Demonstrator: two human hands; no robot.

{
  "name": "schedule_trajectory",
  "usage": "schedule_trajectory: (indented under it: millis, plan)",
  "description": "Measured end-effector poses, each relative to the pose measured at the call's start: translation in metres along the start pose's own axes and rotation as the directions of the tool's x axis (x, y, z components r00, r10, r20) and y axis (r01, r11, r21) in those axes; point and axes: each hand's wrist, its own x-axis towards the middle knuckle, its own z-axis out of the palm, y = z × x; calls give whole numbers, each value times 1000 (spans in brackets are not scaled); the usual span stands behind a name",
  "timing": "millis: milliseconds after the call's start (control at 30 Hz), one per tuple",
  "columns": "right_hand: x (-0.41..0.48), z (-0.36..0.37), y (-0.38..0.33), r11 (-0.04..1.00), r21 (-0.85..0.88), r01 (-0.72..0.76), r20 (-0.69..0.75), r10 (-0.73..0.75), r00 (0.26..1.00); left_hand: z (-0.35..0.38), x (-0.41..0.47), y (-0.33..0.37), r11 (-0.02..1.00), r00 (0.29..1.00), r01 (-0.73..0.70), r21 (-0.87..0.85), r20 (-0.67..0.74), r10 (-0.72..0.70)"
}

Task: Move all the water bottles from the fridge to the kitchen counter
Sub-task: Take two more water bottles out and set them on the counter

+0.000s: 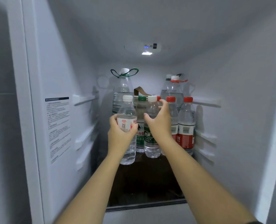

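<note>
Both bare forearms reach into the white fridge [231,110]. Left hand [120,132] wraps the upright clear white-capped bottle [127,120], seemingly lifted. Right hand [158,122] spreads wide around the next white-capped, green-labelled bottle [151,143], standing just beyond its fingers on the dark shelf [147,183].

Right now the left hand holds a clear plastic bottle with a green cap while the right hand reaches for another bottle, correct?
Not quite: in the head view the clear plastic bottle in the left hand has a white cap, not green. The right hand does reach for another.
</note>
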Motion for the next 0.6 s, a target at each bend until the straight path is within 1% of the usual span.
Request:
schedule_trajectory:
  millis: [167, 233, 300, 433, 600]
  plan:
    - [-5, 0, 3, 990, -122, -70, 83, 81, 993, -3, -14, -25, 997, 996, 69, -33, 55, -67]
    - [-10, 1, 7, 989, -103, -106, 117, 117, 986, -4, -18, -30, 996, 995, 83, -30, 64, -81]
    - [-17, 3, 14, 982, -65, -177, 139, 185, 973, -8, -19, -33, 996, 993, 89, -27, 84, -86]
    - [-26, 7, 25, 969, -35, -246, 119, 249, 961, -18, -20, -36, 996, 993, 79, -34, 93, -75]
    - [-38, 11, 35, 950, -138, -279, 188, 301, 935, -22, -24, -39, 993, 991, 85, -81, 106, -76]
